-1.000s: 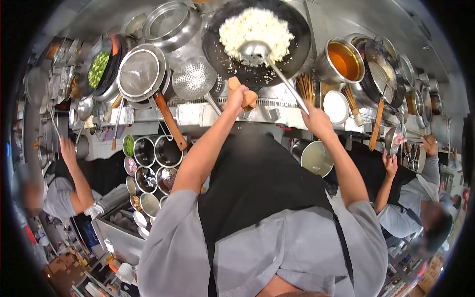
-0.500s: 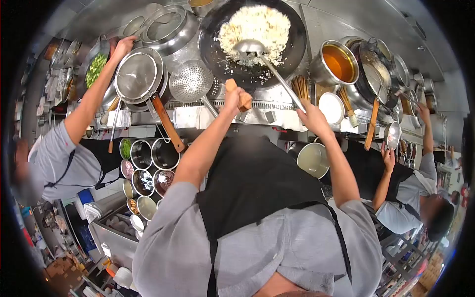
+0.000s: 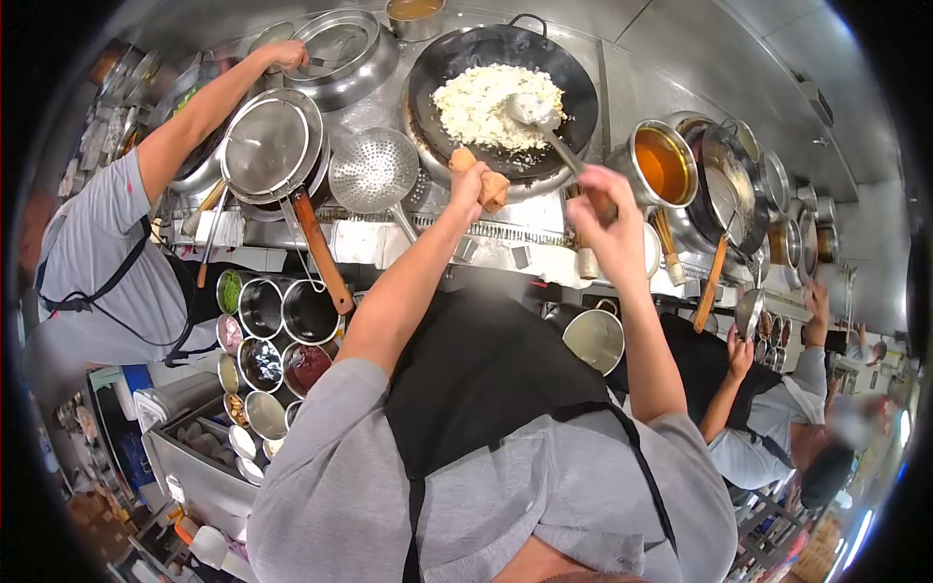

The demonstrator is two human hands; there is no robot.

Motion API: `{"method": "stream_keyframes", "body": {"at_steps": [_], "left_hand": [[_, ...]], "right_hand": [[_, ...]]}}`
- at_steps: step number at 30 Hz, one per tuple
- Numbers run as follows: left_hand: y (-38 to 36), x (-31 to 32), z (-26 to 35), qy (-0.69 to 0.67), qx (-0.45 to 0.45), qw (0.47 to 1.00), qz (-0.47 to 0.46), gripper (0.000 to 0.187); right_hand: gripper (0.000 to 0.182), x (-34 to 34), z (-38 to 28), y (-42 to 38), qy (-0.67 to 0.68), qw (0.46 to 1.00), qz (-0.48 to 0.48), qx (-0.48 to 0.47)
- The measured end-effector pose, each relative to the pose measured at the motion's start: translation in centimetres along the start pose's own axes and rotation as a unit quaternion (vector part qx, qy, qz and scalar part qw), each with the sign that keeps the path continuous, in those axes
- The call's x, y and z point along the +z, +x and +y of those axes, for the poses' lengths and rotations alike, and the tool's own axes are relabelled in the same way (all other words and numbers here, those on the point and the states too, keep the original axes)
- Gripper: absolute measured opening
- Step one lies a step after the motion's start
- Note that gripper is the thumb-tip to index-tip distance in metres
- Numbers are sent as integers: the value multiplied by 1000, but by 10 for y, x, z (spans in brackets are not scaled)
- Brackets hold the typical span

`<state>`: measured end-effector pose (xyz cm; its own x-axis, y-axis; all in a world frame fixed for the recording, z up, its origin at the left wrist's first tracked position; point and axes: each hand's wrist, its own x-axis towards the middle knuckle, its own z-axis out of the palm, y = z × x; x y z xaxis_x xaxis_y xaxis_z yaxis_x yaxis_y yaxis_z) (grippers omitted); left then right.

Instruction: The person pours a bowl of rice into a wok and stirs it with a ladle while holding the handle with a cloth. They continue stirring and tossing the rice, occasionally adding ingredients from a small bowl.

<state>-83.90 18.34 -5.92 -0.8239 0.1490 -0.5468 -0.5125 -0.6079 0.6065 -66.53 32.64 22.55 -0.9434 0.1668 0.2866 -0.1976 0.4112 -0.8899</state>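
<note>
A large black wok (image 3: pixel 578 83) holds white, crumbly food that looks like fried rice (image 3: pixel 476 102). My left hand (image 3: pixel 468 189) is closed round a tan cloth (image 3: pixel 494 191) at the wok's near edge. My right hand (image 3: pixel 607 219), raised to the right of the wok, grips the handle end of a metal ladle (image 3: pixel 533 110); some of its fingers are spread. The ladle's bowl rests at the right side of the food. Steam rises at the wok's far side.
A perforated skimmer (image 3: pixel 372 170) and a wire strainer (image 3: pixel 272 143) lie left of the wok. Right of it stand a pot of orange liquid (image 3: pixel 664 165) and bamboo brushes (image 3: pixel 667 243). Co-workers stand left (image 3: pixel 107 233) and right (image 3: pixel 768 437). Metal containers (image 3: pixel 260 309) stand at lower left.
The wok now sits lower and flatter in view. My right hand has risen and its fingers have loosened on the ladle. The left co-worker's hand has moved to the lidded pan.
</note>
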Motion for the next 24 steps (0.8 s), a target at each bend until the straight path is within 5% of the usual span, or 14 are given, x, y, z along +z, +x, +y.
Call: {"method": "stream_keyframes", "body": {"at_steps": [2,3,4,5,6,8,10,11,14,16,20,22,24], "left_hand": [[-48,11,33,45,-35,995,-76,34],[-57,3,45,88,-117,986,-85,51],[-74,-15,60,23,-179,969,-168,55],[-104,-15,75,-6,-211,959,-188,55],[-142,-5,93,-36,-245,946,-209,56],[-206,11,118,-48,-166,964,-201,50],[-239,3,128,-51,-144,970,-191,47],[-254,0,131,-51,-129,972,-188,43],[-291,5,142,5,-54,984,-168,41],[-325,23,154,-7,-37,992,-124,38],[-349,40,170,81,34,989,-122,41],[-329,41,158,178,97,969,-144,47],[-283,50,139,251,186,932,-182,52]], "right_hand": [[13,15,22,41,-164,971,55,-165],[5,11,9,68,-293,901,71,-312],[16,14,51,127,134,979,-5,-151],[29,13,54,161,306,940,143,-43],[26,-6,20,174,289,940,137,-123],[35,-43,-47,199,262,915,118,-285],[48,-62,-124,156,385,878,-19,-283],[48,-52,-114,155,389,878,-18,-278],[45,26,-18,157,338,882,239,-225],[45,45,71,178,381,905,42,-184],[44,-24,-28,215,420,897,80,-115],[45,-42,-62,189,481,852,-34,-204],[45,4,-22,189,423,874,47,-237]]}}
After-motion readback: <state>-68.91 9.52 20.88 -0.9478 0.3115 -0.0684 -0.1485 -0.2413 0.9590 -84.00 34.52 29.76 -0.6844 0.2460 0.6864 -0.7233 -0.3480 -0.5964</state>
